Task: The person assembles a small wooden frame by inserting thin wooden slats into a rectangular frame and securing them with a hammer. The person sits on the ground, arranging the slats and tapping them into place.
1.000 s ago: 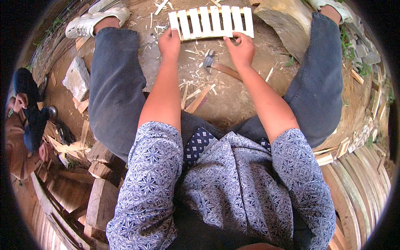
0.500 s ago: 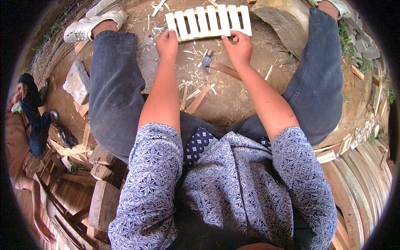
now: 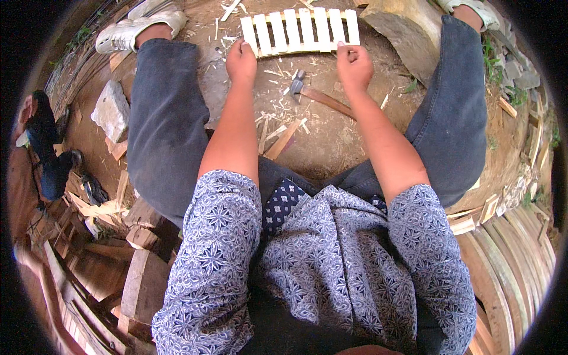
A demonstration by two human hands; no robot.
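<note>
Between my two hands is a small panel of pale wooden slats (image 3: 292, 31), the upright slats fixed side by side across two thin rails. My left hand (image 3: 241, 64) grips its near left corner, thumb up against the end slat. At the near right corner my right hand (image 3: 355, 65) pinches the near rail, fingers curled in. On the dirt below the panel lies a claw hammer (image 3: 322, 100), its metal head toward the left and its wooden handle running under my right wrist.
Wood shavings and offcuts (image 3: 283, 139) litter the ground between my legs. A large rock (image 3: 408, 41) lies beyond my right hand, and a smaller stone (image 3: 111, 111) beside my left leg. Timber blocks (image 3: 139, 284) and planks flank me; another person (image 3: 35, 177) is at the far left.
My right hand has slid rightward along the near rail to the panel's right end. The panel has shifted slightly right in view; my left hand keeps its hold.
</note>
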